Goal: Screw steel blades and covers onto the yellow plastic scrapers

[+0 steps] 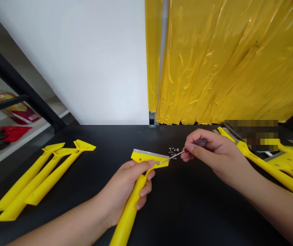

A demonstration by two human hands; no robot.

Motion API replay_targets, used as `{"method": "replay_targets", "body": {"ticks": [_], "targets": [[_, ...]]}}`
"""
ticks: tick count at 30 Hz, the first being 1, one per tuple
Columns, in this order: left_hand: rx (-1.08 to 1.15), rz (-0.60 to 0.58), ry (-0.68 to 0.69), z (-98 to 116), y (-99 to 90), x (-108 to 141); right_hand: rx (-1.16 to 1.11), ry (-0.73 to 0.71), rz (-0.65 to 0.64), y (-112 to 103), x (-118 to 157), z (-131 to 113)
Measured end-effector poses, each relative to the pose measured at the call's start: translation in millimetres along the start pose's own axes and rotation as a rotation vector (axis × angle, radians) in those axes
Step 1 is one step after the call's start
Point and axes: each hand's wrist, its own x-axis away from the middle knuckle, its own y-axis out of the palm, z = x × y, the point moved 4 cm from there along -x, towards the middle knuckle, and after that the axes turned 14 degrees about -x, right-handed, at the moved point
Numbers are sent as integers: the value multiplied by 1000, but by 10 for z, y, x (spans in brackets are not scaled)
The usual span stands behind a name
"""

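Screwdriver pinched against scraper head

On my head feed, the left hand [127, 191] grips a yellow scraper [146, 158] at centre frame; the right hand [213, 155] pinches a small screwdriver [172, 157], tip touching the scraper's head, loose screws [173, 153] just beyond on the black bench [187, 212]

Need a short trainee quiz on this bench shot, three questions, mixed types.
1. Which hand grips the yellow plastic scraper with the steel blade?
2. True or false: the tip of the purple-handled screwdriver, held in the right hand, is at the scraper's yellow head.
3. Where do the tiny loose metal fasteners lie?
A) on the black table top
B) in a red box
C) on the scraper's blade

Key: 1. left hand; 2. true; 3. A
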Motion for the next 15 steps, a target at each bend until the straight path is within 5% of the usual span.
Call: {"method": "replay_targets", "body": {"ticks": [15], "targets": [[-15,1,8,-9,-18,-10,-29,-70,88,-37,-10,-48]]}}
